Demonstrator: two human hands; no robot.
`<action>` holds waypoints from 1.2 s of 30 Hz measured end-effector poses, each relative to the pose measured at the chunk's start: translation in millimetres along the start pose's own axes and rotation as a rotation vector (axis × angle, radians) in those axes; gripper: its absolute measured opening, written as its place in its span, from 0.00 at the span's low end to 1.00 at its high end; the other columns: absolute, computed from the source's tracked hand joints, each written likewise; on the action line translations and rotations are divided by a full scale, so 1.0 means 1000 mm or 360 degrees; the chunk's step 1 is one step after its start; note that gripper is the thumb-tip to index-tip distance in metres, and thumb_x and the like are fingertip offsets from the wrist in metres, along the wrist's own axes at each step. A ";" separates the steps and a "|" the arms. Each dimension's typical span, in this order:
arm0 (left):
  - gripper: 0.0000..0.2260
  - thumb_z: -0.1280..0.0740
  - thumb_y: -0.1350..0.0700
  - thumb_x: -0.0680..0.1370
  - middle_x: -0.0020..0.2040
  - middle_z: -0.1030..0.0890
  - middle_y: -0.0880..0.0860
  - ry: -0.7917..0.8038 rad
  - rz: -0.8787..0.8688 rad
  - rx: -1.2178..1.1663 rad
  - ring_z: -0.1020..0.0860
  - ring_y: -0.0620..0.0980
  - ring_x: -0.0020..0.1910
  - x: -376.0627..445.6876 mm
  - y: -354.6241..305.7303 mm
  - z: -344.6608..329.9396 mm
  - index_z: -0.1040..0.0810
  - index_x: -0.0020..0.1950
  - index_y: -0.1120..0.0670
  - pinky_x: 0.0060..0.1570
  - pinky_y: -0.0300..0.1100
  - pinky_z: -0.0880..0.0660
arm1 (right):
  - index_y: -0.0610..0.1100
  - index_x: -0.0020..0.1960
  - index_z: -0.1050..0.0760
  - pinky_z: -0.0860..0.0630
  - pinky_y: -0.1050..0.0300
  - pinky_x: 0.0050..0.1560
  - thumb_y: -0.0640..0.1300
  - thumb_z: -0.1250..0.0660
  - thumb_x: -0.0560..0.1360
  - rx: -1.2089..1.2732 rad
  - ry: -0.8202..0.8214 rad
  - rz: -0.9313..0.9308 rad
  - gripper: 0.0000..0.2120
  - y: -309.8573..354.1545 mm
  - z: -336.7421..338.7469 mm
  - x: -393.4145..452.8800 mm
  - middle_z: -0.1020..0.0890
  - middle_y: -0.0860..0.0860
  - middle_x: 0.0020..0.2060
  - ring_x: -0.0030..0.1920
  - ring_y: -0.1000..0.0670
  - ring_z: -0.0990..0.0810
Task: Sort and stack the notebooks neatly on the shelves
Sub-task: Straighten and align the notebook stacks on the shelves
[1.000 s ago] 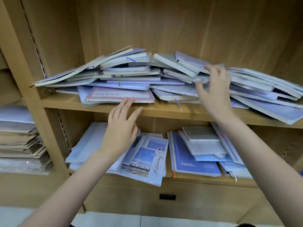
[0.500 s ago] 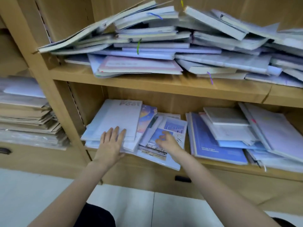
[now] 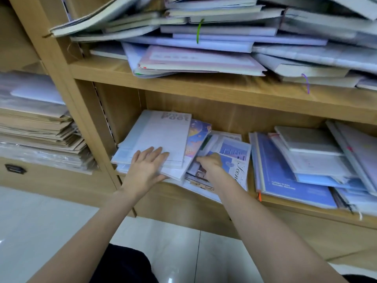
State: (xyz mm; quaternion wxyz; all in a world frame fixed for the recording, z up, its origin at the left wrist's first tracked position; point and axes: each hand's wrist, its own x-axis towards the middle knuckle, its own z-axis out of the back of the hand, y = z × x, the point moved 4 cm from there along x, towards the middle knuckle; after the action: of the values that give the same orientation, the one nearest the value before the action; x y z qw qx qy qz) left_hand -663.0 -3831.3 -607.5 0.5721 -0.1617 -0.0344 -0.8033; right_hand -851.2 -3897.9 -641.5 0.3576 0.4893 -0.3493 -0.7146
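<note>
On the lower shelf [image 3: 295,209] lies a loose pile of notebooks. My left hand [image 3: 146,166] rests flat, fingers straight, on the large white notebook [image 3: 163,135] at the pile's left. My right hand [image 3: 210,162] sits just to its right, over the blue scenery notebook [image 3: 234,152]. Its fingers curl in at the lower edge of the colourful purple notebook [image 3: 199,135], and its fingertips are hidden. A second heap with a big blue notebook [image 3: 285,174] and a grey one [image 3: 306,139] fills the shelf's right half. The upper shelf holds a messy, sprawling notebook pile [image 3: 204,60].
The left bay holds a stack of brown and white paper [image 3: 40,133] above a drawer with a dark handle [image 3: 15,169]. A wooden upright [image 3: 85,111] separates the bays. The upper pile overhangs its shelf edge. White floor tiles [image 3: 173,252] lie below.
Both hands came down from the upper shelf's pile to the lower shelf. The view moved closer, and the right hand slid left toward the white notebook's edge.
</note>
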 end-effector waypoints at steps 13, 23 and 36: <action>0.18 0.36 0.53 0.78 0.48 0.19 0.60 -0.0540 0.0390 -0.0452 0.22 0.60 0.47 0.018 0.008 0.077 0.28 0.66 0.58 0.40 0.41 0.36 | 0.41 0.39 0.31 0.32 0.58 0.34 0.37 0.31 0.71 0.0206 -0.0103 0.0503 0.08 0.052 0.081 -0.050 0.25 0.45 0.35 0.38 0.47 0.27; 0.35 0.41 0.37 0.76 0.77 0.53 0.53 0.0301 0.0528 -0.0048 0.57 0.59 0.75 -0.002 -0.050 -0.001 0.52 0.77 0.49 0.69 0.62 0.57 | 0.40 0.65 0.34 0.26 0.51 0.44 0.38 0.35 0.76 0.0311 0.0052 0.0211 0.19 -0.015 0.086 -0.045 0.24 0.42 0.57 0.55 0.42 0.23; 0.22 0.38 0.52 0.79 0.70 0.32 0.50 0.0061 0.0484 0.0121 0.38 0.54 0.71 0.006 -0.050 0.025 0.37 0.73 0.49 0.67 0.67 0.55 | 0.44 0.46 0.33 0.31 0.61 0.29 0.35 0.37 0.77 0.0635 -0.0319 0.0542 0.07 0.013 0.221 -0.137 0.26 0.47 0.39 0.33 0.54 0.25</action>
State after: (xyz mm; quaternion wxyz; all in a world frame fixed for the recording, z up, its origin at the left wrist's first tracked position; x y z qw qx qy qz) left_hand -705.9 -3813.0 -575.8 0.6935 -0.1280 -0.0288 -0.7084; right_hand -1022.1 -3754.7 -507.8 0.3327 0.4111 -0.5940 -0.6062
